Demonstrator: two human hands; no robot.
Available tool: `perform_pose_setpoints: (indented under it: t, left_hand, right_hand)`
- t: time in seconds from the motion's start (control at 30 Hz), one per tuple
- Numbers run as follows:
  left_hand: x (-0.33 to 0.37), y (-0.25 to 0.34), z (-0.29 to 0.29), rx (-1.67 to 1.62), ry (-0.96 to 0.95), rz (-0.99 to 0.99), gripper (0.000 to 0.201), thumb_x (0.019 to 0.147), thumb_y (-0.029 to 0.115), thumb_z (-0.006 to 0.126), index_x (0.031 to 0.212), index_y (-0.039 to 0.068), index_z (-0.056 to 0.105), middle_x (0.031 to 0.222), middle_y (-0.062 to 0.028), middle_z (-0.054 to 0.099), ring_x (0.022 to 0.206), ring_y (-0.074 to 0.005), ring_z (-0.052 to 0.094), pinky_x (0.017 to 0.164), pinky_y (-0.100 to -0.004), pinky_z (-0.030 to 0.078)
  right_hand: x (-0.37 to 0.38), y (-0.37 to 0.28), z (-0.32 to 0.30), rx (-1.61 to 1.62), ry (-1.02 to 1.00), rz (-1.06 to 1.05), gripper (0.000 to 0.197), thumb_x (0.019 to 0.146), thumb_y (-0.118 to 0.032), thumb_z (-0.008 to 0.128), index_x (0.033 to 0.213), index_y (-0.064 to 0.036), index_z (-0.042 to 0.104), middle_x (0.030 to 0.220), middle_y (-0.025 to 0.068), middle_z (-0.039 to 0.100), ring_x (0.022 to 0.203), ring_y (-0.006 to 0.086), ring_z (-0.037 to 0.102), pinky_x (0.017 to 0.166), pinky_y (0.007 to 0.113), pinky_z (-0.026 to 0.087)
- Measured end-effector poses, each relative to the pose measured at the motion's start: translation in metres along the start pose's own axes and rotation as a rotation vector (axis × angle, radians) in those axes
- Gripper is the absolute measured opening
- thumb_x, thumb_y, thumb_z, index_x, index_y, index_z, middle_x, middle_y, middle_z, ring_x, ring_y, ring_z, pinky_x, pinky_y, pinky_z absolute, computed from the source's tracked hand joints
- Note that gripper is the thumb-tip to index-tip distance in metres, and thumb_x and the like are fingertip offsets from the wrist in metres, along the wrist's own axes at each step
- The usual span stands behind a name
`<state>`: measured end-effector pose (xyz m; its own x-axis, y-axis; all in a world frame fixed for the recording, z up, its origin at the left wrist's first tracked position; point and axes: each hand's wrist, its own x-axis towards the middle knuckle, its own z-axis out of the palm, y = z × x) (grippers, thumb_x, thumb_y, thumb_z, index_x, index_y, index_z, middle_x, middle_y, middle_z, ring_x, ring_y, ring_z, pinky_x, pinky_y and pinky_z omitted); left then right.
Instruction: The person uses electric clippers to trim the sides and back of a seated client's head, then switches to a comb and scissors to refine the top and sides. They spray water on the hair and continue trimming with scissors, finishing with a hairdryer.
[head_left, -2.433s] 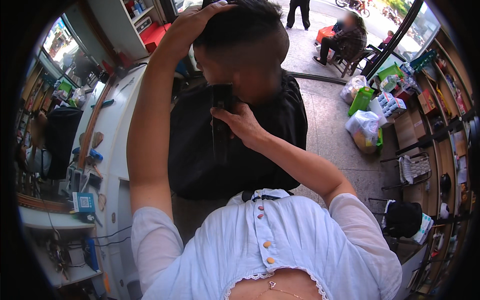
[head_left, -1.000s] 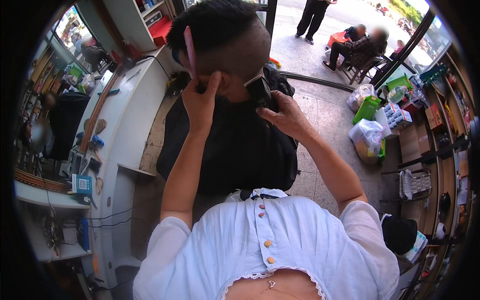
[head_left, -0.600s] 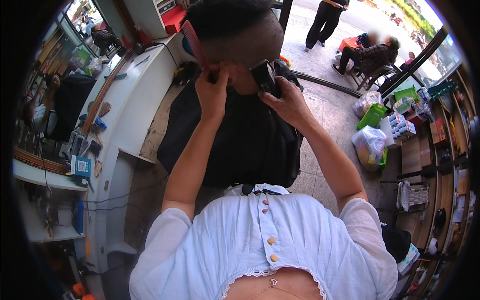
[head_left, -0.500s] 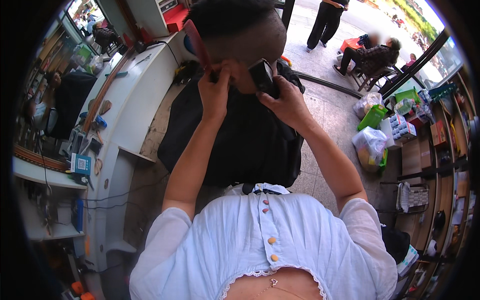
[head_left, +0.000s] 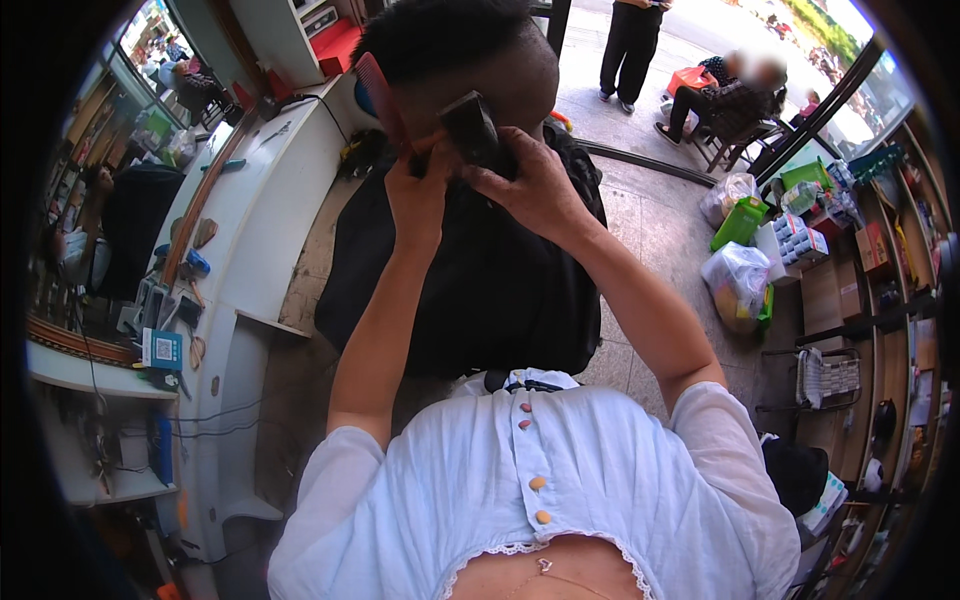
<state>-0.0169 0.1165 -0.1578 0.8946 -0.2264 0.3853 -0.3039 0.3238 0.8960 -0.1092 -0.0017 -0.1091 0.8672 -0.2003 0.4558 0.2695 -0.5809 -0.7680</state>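
A seated person's head point(head_left: 490, 85) is in front of me, dark hair on top and cropped very short at the side. A black cape point(head_left: 460, 290) covers the body below. My left hand point(head_left: 418, 180) is closed around a red comb point(head_left: 382, 98), its teeth pointing up beside the head. In my right hand point(head_left: 535, 185) is a black hair clipper point(head_left: 472, 130), its blade end by the short hair at the side. The two hands are close together, the right thumb near the left fingers. Whether the clipper blade touches the hair I cannot tell.
A white counter point(head_left: 250, 190) with tools and a framed mirror point(head_left: 130, 190) runs along the left. Plastic bags point(head_left: 738, 280) and boxes stand by wooden shelves point(head_left: 875, 370) on the right. Beyond the doorway, a person point(head_left: 630, 55) stands and others sit on chairs.
My right hand has moved the clipper leftward along the side of the head, closer to the comb and my left hand. The comb stays in my left hand, slightly shifted.
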Motion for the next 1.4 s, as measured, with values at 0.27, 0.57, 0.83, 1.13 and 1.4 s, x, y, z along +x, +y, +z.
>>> perform_pose_setpoints:
  t: [0.27,0.57,0.83,1.13,1.4]
  left_hand:
    - [-0.007,0.057,0.0,0.862,-0.169,0.395,0.026,0.089,0.029,0.057,0.095,0.004,0.057,0.079,-0.0094,0.06,0.071,-0.0248,0.059,0.065,-0.0327,0.046]
    - [0.02,0.071,-0.017,0.955,-0.132,0.766,0.017,0.088,0.016,0.057,0.102,0.006,0.056,0.085,-0.0108,0.063,0.069,-0.0325,0.061,0.061,-0.0364,0.049]
    - [0.046,0.077,-0.018,1.423,-0.075,1.167,0.027,0.083,0.012,0.058,0.109,0.014,0.053,0.072,-0.005,0.054,0.055,-0.0224,0.057,0.048,-0.0321,0.046]
    - [0.114,0.073,-0.095,1.262,0.114,0.203,0.032,0.094,0.034,0.042,0.111,0.009,0.054,0.07,-0.0104,0.064,0.071,-0.0287,0.064,0.061,-0.0391,0.048]
    - [0.062,0.132,0.027,1.84,-0.291,1.347,0.037,0.079,0.008,0.055,0.114,0.018,0.056,0.087,-0.0008,0.057,0.074,-0.0153,0.06,0.063,-0.0284,0.048]
  right_hand:
    - [-0.054,0.044,-0.069,1.145,0.183,0.712,0.03,0.087,-0.027,0.055,0.1,-0.0001,0.055,0.073,0.0074,0.061,0.058,0.0151,0.06,0.054,0.024,0.05]
    - [-0.149,0.092,-0.131,1.098,0.374,0.803,0.037,0.086,-0.03,0.056,0.103,0.0024,0.054,0.074,0.0078,0.058,0.06,0.0158,0.058,0.056,0.025,0.05]
    - [-0.189,0.121,-0.152,1.119,0.48,0.892,0.036,0.087,-0.033,0.054,0.103,-0.0005,0.054,0.074,0.0048,0.057,0.06,0.0141,0.057,0.055,0.023,0.05]
    - [-0.198,0.122,-0.157,1.198,0.473,0.858,0.035,0.087,-0.033,0.055,0.102,-0.0014,0.054,0.075,0.0041,0.058,0.059,0.0137,0.057,0.054,0.024,0.05]
    - [-0.212,0.138,-0.17,1.19,0.536,0.895,0.036,0.087,-0.034,0.056,0.102,-0.0016,0.055,0.073,0.0041,0.058,0.059,0.0131,0.058,0.053,0.023,0.05]
